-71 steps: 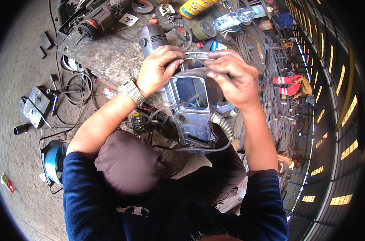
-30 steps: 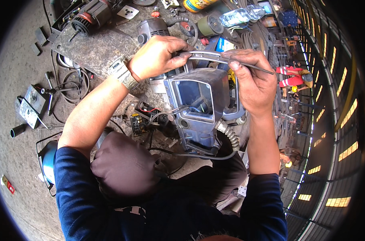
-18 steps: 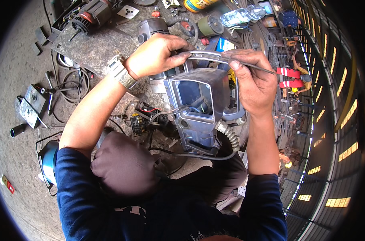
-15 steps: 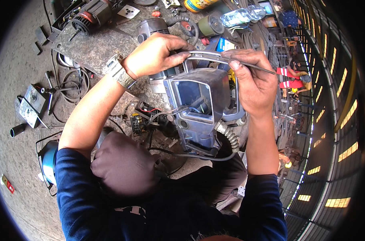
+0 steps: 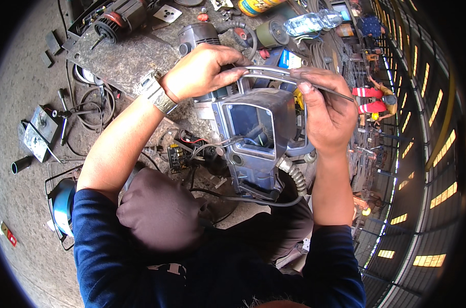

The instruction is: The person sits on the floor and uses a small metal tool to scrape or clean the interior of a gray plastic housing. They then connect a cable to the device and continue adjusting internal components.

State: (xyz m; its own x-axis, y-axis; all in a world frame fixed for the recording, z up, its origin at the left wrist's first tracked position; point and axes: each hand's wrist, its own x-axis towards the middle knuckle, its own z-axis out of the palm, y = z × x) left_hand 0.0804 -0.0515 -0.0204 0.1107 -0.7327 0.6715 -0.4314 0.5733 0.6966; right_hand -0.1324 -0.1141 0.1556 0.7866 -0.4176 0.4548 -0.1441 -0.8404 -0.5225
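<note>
A grey metal machine housing [image 5: 283,126] stands upright before me, with a rectangular opening in its face and thin wires coming out on its left. Above it is a grey rounded frame [image 5: 269,73], seen nearly edge-on. My left hand [image 5: 205,74] pinches the left end of its top edge between thumb and fingers. On the other side, my right hand [image 5: 329,113] is closed round the frame's right corner, thumb on top. A thin dark strip [image 5: 341,95] runs along that edge and sticks out past the right fingers. Whether strip and frame are joined, I cannot tell.
A motor [image 5: 115,25], a green cylinder [image 5: 271,34] and a plastic water bottle [image 5: 315,22] lie on the worktop beyond. A terminal block [image 5: 177,156] with loose wires sits left of the housing. Cables [image 5: 97,102] and a T-handled tool [image 5: 63,115] are on the floor.
Both hands keep the same grip and have shifted slightly right with the frame. The whole view has moved a little; the housing stands as before.
</note>
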